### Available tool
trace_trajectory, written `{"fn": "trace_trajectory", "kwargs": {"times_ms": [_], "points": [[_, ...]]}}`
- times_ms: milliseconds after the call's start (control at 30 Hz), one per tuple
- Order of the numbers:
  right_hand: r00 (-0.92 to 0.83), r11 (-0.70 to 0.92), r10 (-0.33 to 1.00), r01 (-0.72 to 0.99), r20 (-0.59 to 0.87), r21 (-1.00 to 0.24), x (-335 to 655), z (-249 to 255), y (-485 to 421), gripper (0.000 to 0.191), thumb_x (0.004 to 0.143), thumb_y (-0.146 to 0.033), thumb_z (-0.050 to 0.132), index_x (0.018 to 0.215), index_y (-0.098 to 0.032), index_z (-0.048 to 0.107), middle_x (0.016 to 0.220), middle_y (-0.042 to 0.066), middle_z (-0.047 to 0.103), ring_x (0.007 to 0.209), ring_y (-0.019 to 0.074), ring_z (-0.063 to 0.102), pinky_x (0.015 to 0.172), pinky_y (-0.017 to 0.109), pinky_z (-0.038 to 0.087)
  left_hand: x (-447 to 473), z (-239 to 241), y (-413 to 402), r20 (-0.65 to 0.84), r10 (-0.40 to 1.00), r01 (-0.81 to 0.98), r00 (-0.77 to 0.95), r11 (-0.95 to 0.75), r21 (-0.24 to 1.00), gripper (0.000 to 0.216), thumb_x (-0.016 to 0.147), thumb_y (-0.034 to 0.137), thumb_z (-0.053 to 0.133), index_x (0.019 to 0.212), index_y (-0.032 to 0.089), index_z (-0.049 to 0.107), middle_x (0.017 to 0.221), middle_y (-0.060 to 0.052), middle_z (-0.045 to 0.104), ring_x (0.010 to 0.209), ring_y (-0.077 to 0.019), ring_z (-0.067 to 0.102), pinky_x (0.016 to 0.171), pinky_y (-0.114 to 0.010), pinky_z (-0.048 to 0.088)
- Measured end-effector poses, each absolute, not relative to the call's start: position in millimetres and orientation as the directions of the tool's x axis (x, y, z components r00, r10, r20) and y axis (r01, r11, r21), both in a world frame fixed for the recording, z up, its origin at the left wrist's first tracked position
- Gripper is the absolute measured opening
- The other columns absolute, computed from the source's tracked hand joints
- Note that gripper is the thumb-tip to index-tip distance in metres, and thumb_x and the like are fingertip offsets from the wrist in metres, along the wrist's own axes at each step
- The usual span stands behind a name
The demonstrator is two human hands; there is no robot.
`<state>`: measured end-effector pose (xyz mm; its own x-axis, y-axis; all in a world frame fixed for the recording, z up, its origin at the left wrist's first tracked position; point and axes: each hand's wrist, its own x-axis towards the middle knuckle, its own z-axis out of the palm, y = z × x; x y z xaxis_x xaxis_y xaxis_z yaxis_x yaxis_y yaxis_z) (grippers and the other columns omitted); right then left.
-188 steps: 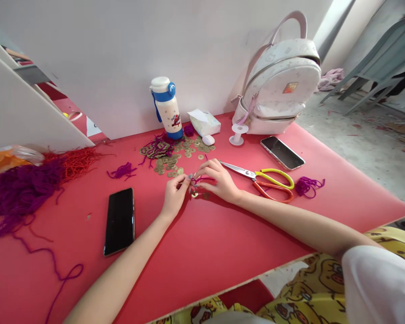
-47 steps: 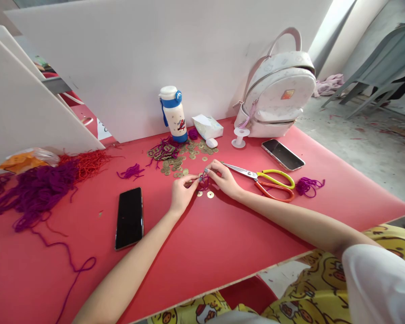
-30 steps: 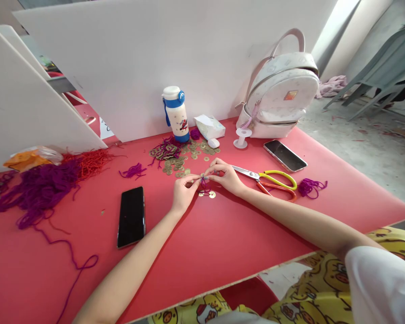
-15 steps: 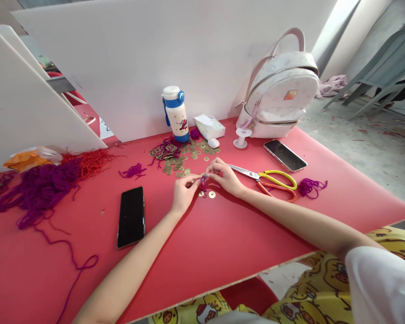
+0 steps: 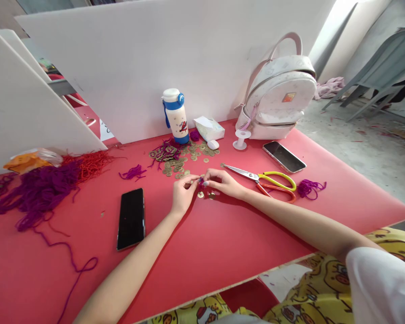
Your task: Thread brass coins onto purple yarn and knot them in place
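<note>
Over the middle of the red table, my left hand (image 5: 185, 193) pinches a short piece of purple yarn (image 5: 201, 182) between thumb and fingertips. My right hand (image 5: 224, 183) meets it from the other side, its thumb and fingers closed on the same yarn. Fingertips hide most of the yarn, so any knot in it cannot be made out. Just below the hands lie two brass coins, a left coin (image 5: 200, 195) and a right coin (image 5: 212, 195). Behind the hands spreads a pile of holed coins (image 5: 170, 153) mixed with purple yarn.
Scissors (image 5: 259, 177) lie open right of my hands, near a yarn bundle (image 5: 310, 188) and a phone (image 5: 284, 156). Another phone (image 5: 131, 218) is by my left forearm. A bottle (image 5: 175, 117), spool (image 5: 241, 139) and backpack (image 5: 278, 99) stand behind. Purple yarn (image 5: 50, 184) heaps at left.
My right hand's fingers have shifted slightly and curl differently around the yarn. The loop that hung below the fingertips is now less visible. The view has tilted a little.
</note>
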<state>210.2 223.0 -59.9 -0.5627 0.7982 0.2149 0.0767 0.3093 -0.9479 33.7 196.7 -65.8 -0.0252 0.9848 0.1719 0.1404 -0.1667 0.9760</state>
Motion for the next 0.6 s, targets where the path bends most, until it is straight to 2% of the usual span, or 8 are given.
{"fn": "trace_trajectory", "kwargs": {"times_ms": [67, 133, 233, 367, 433, 500, 600], "points": [[-0.658, 0.139, 0.746, 0.004, 0.101, -0.99, 211.5, -58.5, 220.0, 0.038, 0.089, -0.054, 0.05, 0.074, -0.019, 0.052, 0.065, -0.002, 0.051, 0.051, 0.0105, 0.044, 0.052, 0.026, 0.04, 33.3, -65.7, 197.1, 0.175, 0.984, 0.152, -0.031, -0.169, 0.974, 0.015, 0.077, 0.029, 0.065, 0.081, 0.017, 0.074, 0.085, -0.006, 0.073, 0.071, -0.0173, 0.068, 0.065, -0.027, 0.055], [-0.633, 0.086, 0.766, -0.074, 0.113, -0.994, 213.0, -57.6, 219.0, 0.045, 0.089, -0.058, 0.047, 0.066, -0.019, 0.048, 0.06, -0.003, 0.046, 0.048, 0.0098, 0.04, 0.051, 0.026, 0.038, 33.0, -65.9, 197.4, 0.168, 0.985, 0.164, -0.033, -0.16, 0.973, 0.014, 0.077, 0.028, 0.065, 0.081, 0.017, 0.074, 0.085, -0.006, 0.073, 0.07, -0.0169, 0.068, 0.064, -0.027, 0.054], [-0.393, 0.189, 0.892, -0.126, 0.224, -0.974, 214.8, -57.1, 221.9, 0.047, 0.088, -0.058, 0.048, 0.061, -0.02, 0.042, 0.059, -0.003, 0.042, 0.053, 0.0111, 0.039, 0.056, 0.027, 0.037, 33.0, -66.6, 197.6, 0.144, 0.989, 0.178, -0.038, -0.135, 0.975, 0.013, 0.077, 0.025, 0.065, 0.082, 0.018, 0.074, 0.088, -0.006, 0.074, 0.069, -0.0167, 0.069, 0.065, -0.027, 0.055], [-0.034, 0.297, 0.954, 0.025, 0.296, -0.954, 215.5, -57.3, 226.7, 0.044, 0.091, -0.055, 0.045, 0.063, -0.022, 0.039, 0.059, -0.002, 0.04, 0.057, 0.0136, 0.038, 0.059, 0.029, 0.037, 33.5, -67.4, 197.7, 0.127, 0.991, 0.165, -0.044, -0.118, 0.979, 0.014, 0.074, 0.024, 0.068, 0.085, 0.018, 0.075, 0.09, -0.007, 0.075, 0.07, -0.0182, 0.07, 0.066, -0.029, 0.056], [0.046, 0.367, 0.927, 0.092, 0.372, -0.926, 215.3, -57.8, 227.0, 0.04, 0.093, -0.053, 0.043, 0.066, -0.022, 0.041, 0.066, 0.001, 0.045, 0.064, 0.016, 0.044, 0.064, 0.031, 0.04, 33.6, -67.6, 198.1, 0.13, 0.99, 0.16, -0.053, -0.12, 0.98, 0.014, 0.073, 0.025, 0.07, 0.083, 0.018, 0.075, 0.087, -0.007, 0.075, 0.071, -0.0193, 0.07, 0.068, -0.03, 0.056], [0.07, 0.47, 0.87, 0.184, 0.488, -0.864, 214.9, -58.4, 225.6, 0.034, 0.093, -0.049, 0.045, 0.072, -0.022, 0.047, 0.085, 0.006, 0.052, 0.082, 0.0201, 0.05, 0.076, 0.035, 0.044, 33.4, -67.7, 198.5, 0.13, 0.989, 0.157, -0.077, -0.117, 0.981, 0.014, 0.072, 0.026, 0.071, 0.082, 0.018, 0.076, 0.084, -0.007, 0.075, 0.071, -0.0193, 0.07, 0.068, -0.03, 0.056], [-0.026, 0.578, 0.793, 0.346, 0.608, -0.739, 213.5, -59.2, 221.6, 0.023, 0.092, -0.041, 0.053, 0.078, -0.022, 0.057, 0.113, 0.009, 0.051, 0.111, 0.0258, 0.045, 0.096, 0.044, 0.038, 33.1, -67.1, 198.6, 0.131, 0.984, 0.128, -0.118, -0.116, 0.985, 0.016, 0.07, 0.028, 0.072, 0.082, 0.017, 0.076, 0.084, -0.007, 0.074, 0.066, -0.0178, 0.068, 0.064, -0.029, 0.055]]}}
